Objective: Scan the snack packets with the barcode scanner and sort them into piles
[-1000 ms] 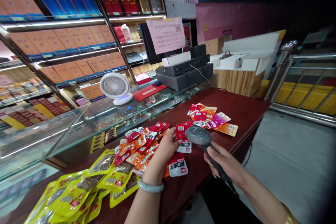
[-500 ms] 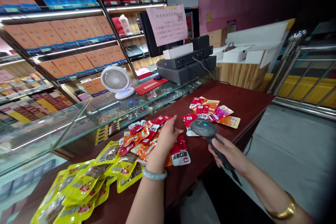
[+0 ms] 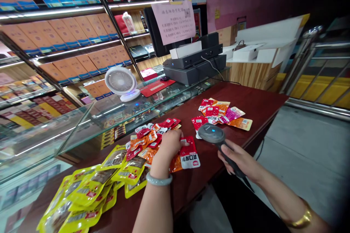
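My right hand (image 3: 237, 158) is wrapped round the handle of a dark grey barcode scanner (image 3: 212, 133), whose head shows a small blue light above the table. On the table to its left, my left hand (image 3: 172, 142) has its fingers bent down and its thumb on a red-and-white snack packet (image 3: 190, 156). Part of that packet and the fingertips are hidden. Beside and behind this hand lies a heap of small red and orange snack packets (image 3: 146, 140). Beyond the scanner head is another group of red, orange and purple packets (image 3: 214, 111).
Several yellow food pouches (image 3: 87, 189) are piled at the left of the dark red table (image 3: 264, 98). Behind it runs a glass display counter (image 3: 109, 120) with a white fan (image 3: 121, 82), a monitor and a grey cash drawer (image 3: 183, 71). A metal railing (image 3: 298, 62) stands at right.
My left hand's raised, spread fingers have come down and bent onto the red-and-white packet, which has shifted slightly. The scanner stays in my right hand at nearly the same place.
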A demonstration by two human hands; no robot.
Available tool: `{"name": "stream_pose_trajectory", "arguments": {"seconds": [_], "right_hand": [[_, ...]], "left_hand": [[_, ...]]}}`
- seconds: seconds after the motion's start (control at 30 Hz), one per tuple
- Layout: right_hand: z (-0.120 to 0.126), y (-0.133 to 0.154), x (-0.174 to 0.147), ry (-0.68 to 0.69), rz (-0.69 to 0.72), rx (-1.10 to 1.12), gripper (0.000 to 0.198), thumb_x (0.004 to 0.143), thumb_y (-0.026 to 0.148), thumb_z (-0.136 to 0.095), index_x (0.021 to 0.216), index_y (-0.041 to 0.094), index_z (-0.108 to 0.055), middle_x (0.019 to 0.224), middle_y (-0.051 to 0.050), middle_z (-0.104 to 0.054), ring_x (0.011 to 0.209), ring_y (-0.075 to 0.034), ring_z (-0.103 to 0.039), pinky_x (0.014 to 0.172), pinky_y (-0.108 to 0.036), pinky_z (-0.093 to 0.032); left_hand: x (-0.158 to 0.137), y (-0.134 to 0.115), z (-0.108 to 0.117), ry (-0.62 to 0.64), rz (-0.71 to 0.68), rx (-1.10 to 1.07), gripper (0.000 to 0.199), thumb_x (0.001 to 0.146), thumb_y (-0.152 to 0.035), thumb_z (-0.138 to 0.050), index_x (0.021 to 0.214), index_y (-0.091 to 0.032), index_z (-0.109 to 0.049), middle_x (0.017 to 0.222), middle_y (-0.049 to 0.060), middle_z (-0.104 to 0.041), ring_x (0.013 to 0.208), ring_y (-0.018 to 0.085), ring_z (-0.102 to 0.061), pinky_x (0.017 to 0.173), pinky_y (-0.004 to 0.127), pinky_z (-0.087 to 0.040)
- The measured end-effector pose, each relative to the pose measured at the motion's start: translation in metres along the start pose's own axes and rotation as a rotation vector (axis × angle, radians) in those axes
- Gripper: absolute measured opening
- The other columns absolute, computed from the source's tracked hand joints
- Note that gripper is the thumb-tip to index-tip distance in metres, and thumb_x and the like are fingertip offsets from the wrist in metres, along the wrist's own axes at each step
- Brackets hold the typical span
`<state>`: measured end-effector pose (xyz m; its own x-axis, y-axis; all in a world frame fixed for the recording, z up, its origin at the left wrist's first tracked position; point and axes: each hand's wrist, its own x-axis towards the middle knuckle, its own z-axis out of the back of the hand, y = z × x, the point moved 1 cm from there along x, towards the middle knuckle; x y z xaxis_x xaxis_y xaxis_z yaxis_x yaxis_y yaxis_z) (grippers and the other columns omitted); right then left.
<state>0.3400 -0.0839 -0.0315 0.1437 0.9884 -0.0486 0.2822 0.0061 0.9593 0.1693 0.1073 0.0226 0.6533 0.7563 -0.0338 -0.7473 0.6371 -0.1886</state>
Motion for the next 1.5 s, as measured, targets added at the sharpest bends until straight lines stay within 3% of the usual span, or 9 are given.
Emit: {"name": "stream_pose_trajectory", "arguments": {"seconds": [0.2,0.3,0.43,0.53,0.8,1.1,1.37,1.5], "right_hand": [[-0.008,-0.003,-0.001,0.027,-0.014,0.011,0.032,0.092,0.052,-0.053,0.097,0.021,-0.048,0.065,0.008,-0.046,0.040,-0.003,-0.040,0.042,-0.018,-0.039],[-0.012,-0.004,0.000,0.039,-0.022,0.007,0.033,0.091,0.053,-0.053,0.100,0.022,-0.047,0.064,0.009,-0.045,0.039,-0.003,-0.040,0.041,-0.018,-0.039],[-0.016,-0.004,0.002,0.055,-0.004,-0.033,0.034,0.092,0.054,-0.052,0.101,0.021,-0.046,0.063,0.009,-0.044,0.039,-0.003,-0.039,0.041,-0.019,-0.039],[-0.016,-0.005,0.003,0.060,0.013,-0.048,0.035,0.091,0.054,-0.052,0.102,0.021,-0.046,0.064,0.008,-0.045,0.039,-0.004,-0.039,0.041,-0.019,-0.041],[-0.013,-0.006,0.001,0.039,-0.015,0.025,0.034,0.091,0.054,-0.052,0.094,0.021,-0.047,0.064,0.008,-0.044,0.039,-0.003,-0.037,0.041,-0.018,-0.039],[-0.013,-0.007,0.002,0.059,-0.004,-0.011,0.036,0.091,0.052,-0.054,0.107,0.021,-0.047,0.064,0.008,-0.046,0.039,-0.003,-0.039,0.041,-0.018,-0.039],[-0.012,-0.004,0.002,0.075,-0.005,0.007,0.036,0.091,0.053,-0.054,0.105,0.021,-0.048,0.064,0.008,-0.045,0.040,-0.004,-0.039,0.042,-0.019,-0.041],[-0.003,0.002,0.000,0.075,0.012,0.009,0.037,0.091,0.054,-0.054,0.105,0.021,-0.047,0.064,0.008,-0.045,0.040,-0.004,-0.041,0.042,-0.019,-0.041]], "left_hand": [[0.010,0.007,-0.004,-0.275,0.152,-0.480,0.025,0.079,-0.036,-0.067,0.097,-0.020,-0.059,0.073,-0.001,-0.062,0.063,0.014,-0.058,0.059,0.024,-0.040],[0.014,0.008,-0.016,-0.147,0.158,-0.784,0.026,0.079,-0.030,-0.066,0.101,-0.020,-0.057,0.067,-0.004,-0.058,0.050,0.011,-0.055,0.052,0.023,-0.042],[0.014,0.003,-0.028,0.132,-0.071,-1.081,0.030,0.074,-0.015,-0.064,0.102,-0.019,-0.055,0.072,-0.003,-0.061,0.058,0.013,-0.063,0.059,0.026,-0.050],[0.013,0.003,-0.030,0.158,-0.153,-1.125,0.031,0.072,-0.011,-0.062,0.100,-0.019,-0.055,0.073,-0.003,-0.060,0.064,0.013,-0.064,0.063,0.026,-0.052],[0.018,0.008,-0.027,0.038,-0.147,-1.055,0.028,0.071,-0.008,-0.057,0.098,-0.017,-0.058,0.072,-0.003,-0.058,0.062,0.011,-0.061,0.061,0.023,-0.049],[0.012,0.006,-0.013,-0.074,-0.144,-0.905,0.033,0.072,-0.012,-0.058,0.104,-0.018,-0.064,0.084,0.002,-0.065,0.069,0.013,-0.061,0.061,0.022,-0.046],[0.016,0.003,-0.023,0.019,-0.016,-1.228,0.023,0.072,-0.017,-0.068,0.095,-0.014,-0.065,0.072,-0.001,-0.062,0.061,0.009,-0.060,0.061,0.022,-0.051],[0.015,-0.005,-0.021,0.007,0.097,-1.386,0.028,0.070,-0.021,-0.076,0.094,-0.014,-0.065,0.071,0.000,-0.064,0.060,0.010,-0.063,0.061,0.025,-0.055]]}}
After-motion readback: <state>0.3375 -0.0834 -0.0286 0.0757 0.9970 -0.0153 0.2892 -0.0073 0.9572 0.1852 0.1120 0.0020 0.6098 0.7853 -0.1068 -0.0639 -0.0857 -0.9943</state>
